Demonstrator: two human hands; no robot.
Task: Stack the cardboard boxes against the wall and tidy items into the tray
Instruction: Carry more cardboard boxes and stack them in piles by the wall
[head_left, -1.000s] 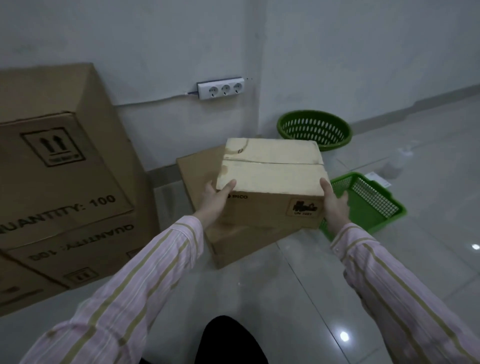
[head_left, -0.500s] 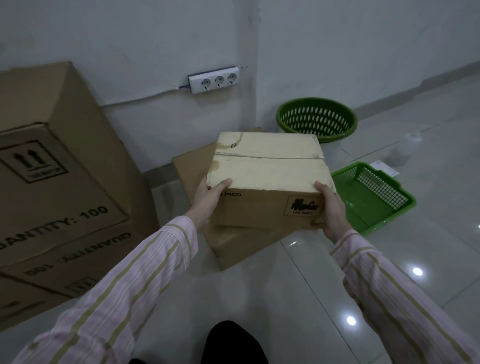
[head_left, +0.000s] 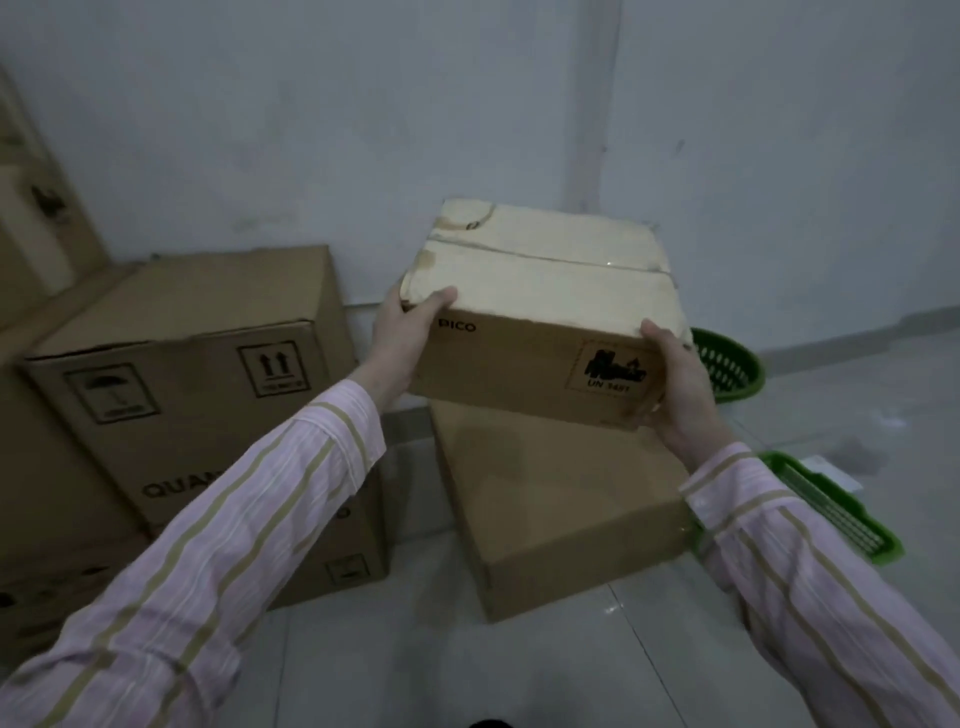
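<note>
1. While I carry the small taped box clear of the floor, it hangs slightly tilted just above the flat box, its far side toward the wall.
2. My left hand grips its near left corner. The thumb lies over the top edge, and the fingers wrap round the side, hidden from me.
3. My right hand grips the near right corner, thumb on the top edge, fingers curled under the bottom.
4. The flat box lies on the floor tiles.
5. Left of the flat box, large cartons stand stacked by the wall.
6. Right of the flat box sits the green tray, partly behind my sleeve. A round green basket stands farther back.
</note>
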